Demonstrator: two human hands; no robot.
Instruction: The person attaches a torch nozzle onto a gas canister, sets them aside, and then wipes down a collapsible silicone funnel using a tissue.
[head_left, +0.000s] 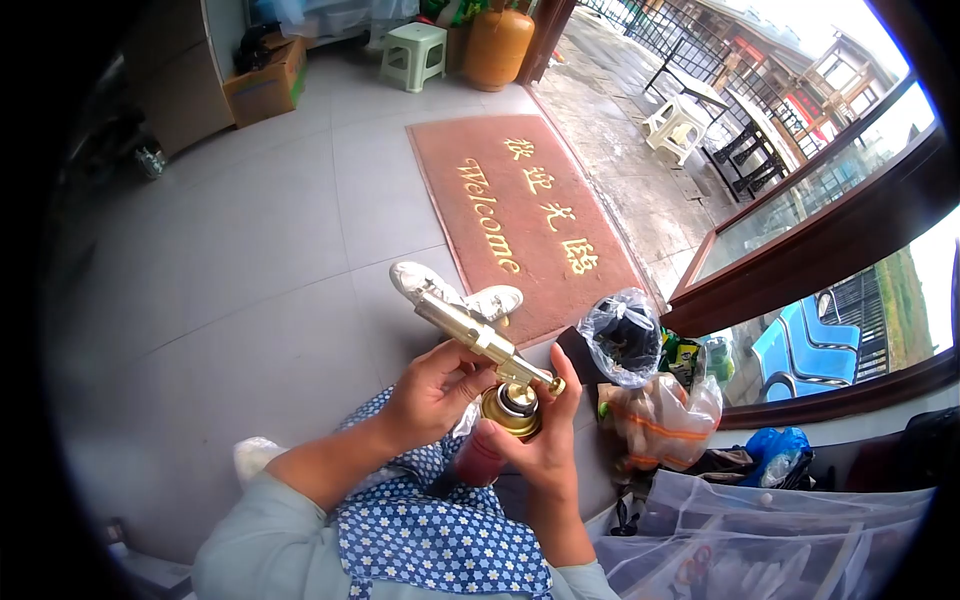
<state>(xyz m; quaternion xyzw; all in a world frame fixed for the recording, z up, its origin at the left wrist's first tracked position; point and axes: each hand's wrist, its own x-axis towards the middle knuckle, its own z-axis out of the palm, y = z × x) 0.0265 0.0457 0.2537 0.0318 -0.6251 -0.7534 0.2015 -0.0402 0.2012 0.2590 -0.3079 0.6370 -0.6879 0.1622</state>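
A brass-coloured torch head (475,335) with a long barrel and a round knob points up and left above my lap. My left hand (435,390) is closed round its underside near the middle. Under the torch head is a canister (480,455) with a gold-coloured top and a dark red body. My right hand (545,430) is at the right side of the canister's top, thumb on its rim and a raised finger beside the knob. The joint between torch head and canister is partly hidden.
A welcome mat (520,220) lies past my shoes (455,290). On the right are a lined bin (620,338), plastic bags (665,420) and a glass door (800,225). A stool (413,55), an orange gas cylinder (497,48) and a cardboard box (265,85) stand at the back.
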